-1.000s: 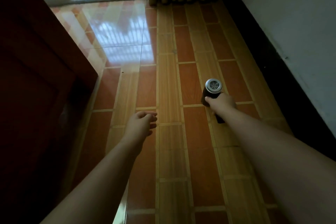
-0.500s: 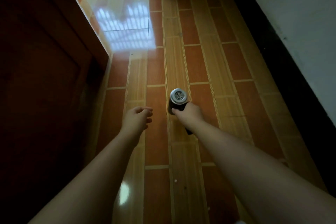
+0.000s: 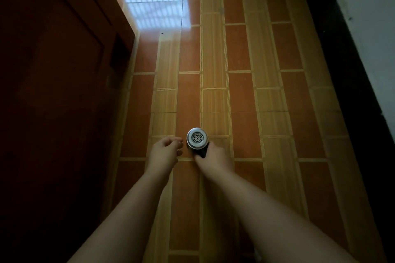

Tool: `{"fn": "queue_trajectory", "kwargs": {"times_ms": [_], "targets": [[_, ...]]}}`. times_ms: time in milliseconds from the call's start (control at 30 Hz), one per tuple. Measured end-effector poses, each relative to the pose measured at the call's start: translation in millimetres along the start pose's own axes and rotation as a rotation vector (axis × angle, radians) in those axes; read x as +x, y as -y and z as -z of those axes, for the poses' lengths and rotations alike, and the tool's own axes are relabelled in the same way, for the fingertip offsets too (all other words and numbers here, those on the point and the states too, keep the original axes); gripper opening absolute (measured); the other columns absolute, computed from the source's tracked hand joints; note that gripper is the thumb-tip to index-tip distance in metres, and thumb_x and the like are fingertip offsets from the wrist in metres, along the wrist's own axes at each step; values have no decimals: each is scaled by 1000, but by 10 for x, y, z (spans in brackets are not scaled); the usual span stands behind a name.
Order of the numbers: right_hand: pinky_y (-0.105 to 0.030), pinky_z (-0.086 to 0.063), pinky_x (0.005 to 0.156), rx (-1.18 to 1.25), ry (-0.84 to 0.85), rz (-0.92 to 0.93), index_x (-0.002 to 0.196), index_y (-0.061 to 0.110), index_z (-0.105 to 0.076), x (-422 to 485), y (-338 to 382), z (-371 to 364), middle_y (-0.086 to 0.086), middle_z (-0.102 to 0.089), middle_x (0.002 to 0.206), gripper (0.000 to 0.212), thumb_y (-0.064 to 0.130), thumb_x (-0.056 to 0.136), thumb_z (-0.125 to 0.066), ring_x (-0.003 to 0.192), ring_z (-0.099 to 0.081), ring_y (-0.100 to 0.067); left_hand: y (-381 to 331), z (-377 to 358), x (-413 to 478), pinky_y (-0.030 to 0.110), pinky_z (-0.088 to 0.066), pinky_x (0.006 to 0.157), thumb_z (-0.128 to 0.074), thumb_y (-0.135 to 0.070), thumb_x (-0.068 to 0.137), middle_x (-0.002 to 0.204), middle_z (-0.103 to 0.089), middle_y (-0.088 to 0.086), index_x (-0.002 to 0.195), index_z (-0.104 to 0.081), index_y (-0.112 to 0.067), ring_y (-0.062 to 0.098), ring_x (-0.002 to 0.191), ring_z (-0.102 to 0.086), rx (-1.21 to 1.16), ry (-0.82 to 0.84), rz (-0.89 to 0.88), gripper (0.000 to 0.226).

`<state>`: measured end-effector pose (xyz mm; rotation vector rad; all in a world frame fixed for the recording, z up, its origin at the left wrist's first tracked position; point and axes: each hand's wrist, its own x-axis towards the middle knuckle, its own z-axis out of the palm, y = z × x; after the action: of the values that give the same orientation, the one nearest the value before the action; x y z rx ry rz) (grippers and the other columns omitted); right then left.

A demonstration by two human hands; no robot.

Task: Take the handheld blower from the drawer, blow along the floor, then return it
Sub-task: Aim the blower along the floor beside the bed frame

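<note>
The handheld blower (image 3: 197,139) is a small black device with a round silver grille end that faces up toward me. My right hand (image 3: 214,159) grips its black body from behind, holding it out over the brown and tan tiled floor (image 3: 241,92). Just left of the blower, my left hand (image 3: 165,152) hovers with loosely curled fingers and holds nothing. The two hands are close together but apart. The blower's nozzle end is hidden below the grille and my hand.
A tall dark red wooden cabinet (image 3: 53,92) fills the left side, its edge close to my left hand. A black skirting band (image 3: 346,70) and a white wall (image 3: 372,17) run along the right. Window light reflects on the floor far ahead.
My right hand has swept the blower leftward across the floor toward my left hand. The view has tilted further down and the far doorway has left the frame.
</note>
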<state>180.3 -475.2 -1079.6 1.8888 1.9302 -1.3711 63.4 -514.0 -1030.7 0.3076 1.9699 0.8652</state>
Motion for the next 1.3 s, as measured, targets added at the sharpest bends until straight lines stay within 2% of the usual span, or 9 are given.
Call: {"fn": "queue_trajectory", "kwargs": {"times_ms": [133, 267, 467, 633, 833, 900, 1067, 1233, 1300], "targets": [[-37, -53, 79, 11, -43, 9, 119, 15, -54, -58, -248, 22, -9, -66, 112, 45, 45, 85, -59, 99, -64, -29, 237, -74, 13, 28, -47, 71, -48, -12, 93, 105, -66, 6, 104, -66, -13, 17, 90, -61, 27, 56, -41, 21], [-32, -49, 75, -11, -41, 66, 119, 15, -55, -299, -343, 96, -7, -66, 112, 45, 45, 86, -58, 99, -63, -25, 319, 64, -73, 33, -49, 80, -46, -14, 94, 109, -66, 6, 110, -65, -12, 19, 94, -61, 52, 65, -92, 24], [-42, -60, 67, -15, -27, 93, 106, 18, -58, -669, -410, 46, -6, -68, 94, 33, 44, 85, -59, 76, -68, -26, 366, 254, -307, 33, -51, 83, -47, -15, 94, 105, -66, 3, 110, -65, -13, 17, 93, -61, 66, 85, -151, 23], [-45, -59, 75, -29, -50, 63, 108, 17, -58, -812, -562, -3, -6, -68, 98, 35, 44, 86, -59, 79, -68, -27, 571, 225, -379, 27, -49, 75, -47, -12, 94, 105, -65, 4, 108, -64, -12, 17, 90, -60, 73, 135, -152, 22], [-38, -50, 87, -20, -73, 55, 125, 15, -53, -793, -547, -119, -9, -64, 120, 46, 42, 88, -59, 108, -62, -29, 666, 265, -311, 28, -49, 74, -46, -13, 95, 105, -65, 4, 108, -64, -13, 17, 89, -60, 72, 142, -166, 22], [-39, -52, 85, 4, -84, 60, 122, 16, -54, -757, -499, -167, -8, -65, 117, 44, 43, 87, -59, 104, -63, -29, 700, 279, -275, 28, -49, 74, -46, -13, 95, 105, -65, 4, 108, -64, -13, 16, 88, -60, 69, 145, -165, 22], [-44, -60, 71, 44, -61, 84, 111, 18, -57, -668, -361, -266, -7, -67, 98, 34, 41, 86, -60, 77, -68, -28, 754, 327, -235, 28, -49, 75, -46, -14, 95, 105, -65, 3, 111, -64, -12, 16, 90, -60, 56, 151, -150, 24], [-45, -59, 72, 52, -118, 28, 109, 17, -58, -729, -470, -164, -6, -67, 98, 37, 42, 83, -62, 82, -68, -28, 771, 343, -306, 27, -50, 73, -48, -16, 95, 103, -65, 1, 108, -65, -14, 14, 89, -61, 58, 137, -151, 22], [-40, -56, 69, 52, -152, -20, 111, 15, -58, -828, -620, -81, -7, -67, 100, 39, 42, 84, -62, 85, -66, -27, 804, 306, -378, 26, -49, 72, -48, -16, 95, 100, -64, 0, 108, -65, -14, 14, 88, -60, 59, 152, -146, 22]]}}
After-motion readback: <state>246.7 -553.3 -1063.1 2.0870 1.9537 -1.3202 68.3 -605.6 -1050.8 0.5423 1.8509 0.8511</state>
